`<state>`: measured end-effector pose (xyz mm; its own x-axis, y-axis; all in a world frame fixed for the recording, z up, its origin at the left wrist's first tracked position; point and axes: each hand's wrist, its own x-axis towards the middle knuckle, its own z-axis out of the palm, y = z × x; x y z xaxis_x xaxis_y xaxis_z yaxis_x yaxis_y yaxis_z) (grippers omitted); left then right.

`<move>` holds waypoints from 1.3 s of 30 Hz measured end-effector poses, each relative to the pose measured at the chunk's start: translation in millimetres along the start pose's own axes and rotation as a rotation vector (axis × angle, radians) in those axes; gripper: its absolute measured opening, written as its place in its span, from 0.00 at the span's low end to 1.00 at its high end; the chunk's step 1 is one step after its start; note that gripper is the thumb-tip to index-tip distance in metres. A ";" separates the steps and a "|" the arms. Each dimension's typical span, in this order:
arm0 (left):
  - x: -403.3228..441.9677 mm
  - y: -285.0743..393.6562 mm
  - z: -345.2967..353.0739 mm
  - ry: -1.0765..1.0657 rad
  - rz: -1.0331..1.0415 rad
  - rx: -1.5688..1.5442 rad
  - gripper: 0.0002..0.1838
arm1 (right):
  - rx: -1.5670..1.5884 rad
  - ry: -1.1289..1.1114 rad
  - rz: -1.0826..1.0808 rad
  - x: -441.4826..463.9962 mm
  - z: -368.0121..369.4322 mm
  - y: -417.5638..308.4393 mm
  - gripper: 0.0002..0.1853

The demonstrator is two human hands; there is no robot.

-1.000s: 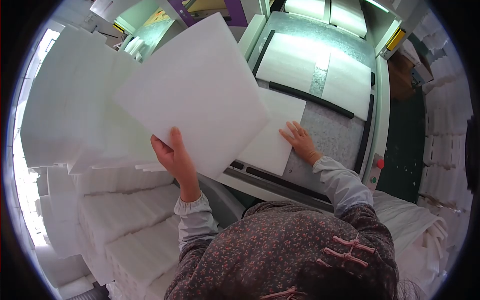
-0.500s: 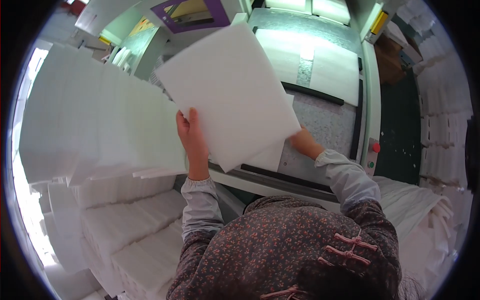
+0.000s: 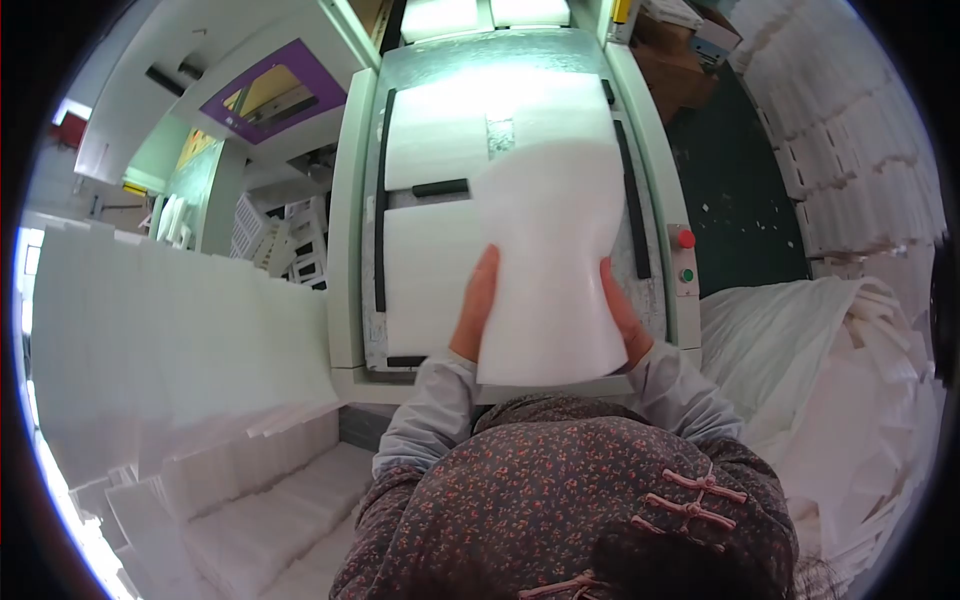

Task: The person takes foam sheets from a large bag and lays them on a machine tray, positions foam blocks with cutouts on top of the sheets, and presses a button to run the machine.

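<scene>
A white foam sheet (image 3: 552, 270) is held between my two hands over the right front part of the machine bed. It bows upward along its length, and its near end hangs by the front edge. My left hand (image 3: 477, 305) grips its left edge, while my right hand (image 3: 625, 315) presses on the right edge; the fingers are partly hidden beneath. Flat beside my left hand lies a second foam sheet (image 3: 428, 265). Farther back, another sheet (image 3: 430, 140) rests on the left, and one more (image 3: 575, 105) is partly covered by the held sheet. A black bar (image 3: 440, 187) separates front and back on the left.
Black strips (image 3: 632, 200) border the bed. A red button (image 3: 685, 239) and a green button (image 3: 686, 275) sit on the right frame. Stacked white foam (image 3: 180, 330) stands at left, with white sheeting (image 3: 790, 340) at right. A purple-framed panel (image 3: 272, 92) is at upper left.
The held sheet has swung from the left to over the right front of the bed and now bows between both hands. The view has turned left, showing a sheet lying at the left front.
</scene>
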<state>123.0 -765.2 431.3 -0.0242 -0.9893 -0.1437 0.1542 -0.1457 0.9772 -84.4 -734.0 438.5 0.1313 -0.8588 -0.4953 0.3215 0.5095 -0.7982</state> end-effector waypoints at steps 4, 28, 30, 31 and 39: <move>29.7 -38.1 1.7 -0.086 -0.071 -0.132 0.18 | 0.075 0.064 -0.050 -23.1 -17.8 -21.7 0.30; 14.8 -116.7 -14.3 -0.431 0.632 1.207 0.15 | -1.540 0.405 -0.735 33.8 -132.8 89.3 0.24; 13.7 -116.1 -11.8 -0.442 0.586 1.223 0.16 | -1.481 0.417 -0.755 29.6 -129.0 91.0 0.24; 12.6 -116.0 -10.3 -0.444 0.561 1.231 0.16 | -1.452 0.419 -0.767 27.3 -127.3 91.4 0.24; 12.9 -124.4 -1.9 -0.394 0.344 1.068 0.15 | -1.467 0.401 -0.850 36.0 -117.4 90.2 0.21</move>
<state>105.3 -759.8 307.6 -0.4731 -0.8806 0.0273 -0.6848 0.3871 0.6174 -160.8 -712.6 308.4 0.0971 -0.9406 0.3254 -0.9028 -0.2209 -0.3690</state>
